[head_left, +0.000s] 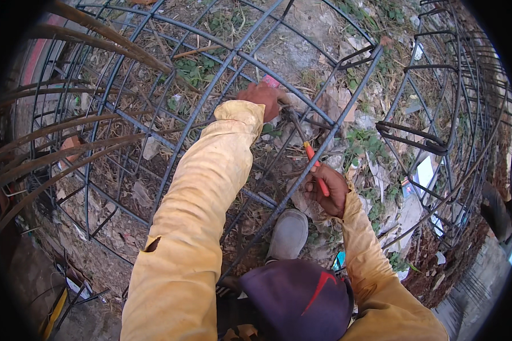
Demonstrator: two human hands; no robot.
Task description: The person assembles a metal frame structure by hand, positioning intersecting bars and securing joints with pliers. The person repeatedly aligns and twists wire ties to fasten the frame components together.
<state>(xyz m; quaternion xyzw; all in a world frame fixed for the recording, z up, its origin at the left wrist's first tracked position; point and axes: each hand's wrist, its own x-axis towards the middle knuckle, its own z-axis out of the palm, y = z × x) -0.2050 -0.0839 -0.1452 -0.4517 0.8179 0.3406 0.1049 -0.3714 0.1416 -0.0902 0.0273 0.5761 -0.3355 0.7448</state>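
My right hand (331, 190) is closed around the red handles of a pair of pliers (309, 152). Their dark metal jaws point up and left, towards my left hand (263, 100). That hand reaches out among the bars of a steel rebar cage (231, 55), its fingers curled and partly hidden; I cannot make out what they hold. Just past its knuckles shows a small pink patch (271, 81). A slanting bar of the cage passes close to my right hand and the pliers.
Another rebar cage with stirrups (413, 138) stands on the right. Brown bent rods (68, 149) jut in from the left. Below are rubble, weeds and litter. My grey shoe (288, 234) is by the bars, behind a dark purple rounded cloth shape (290, 298).
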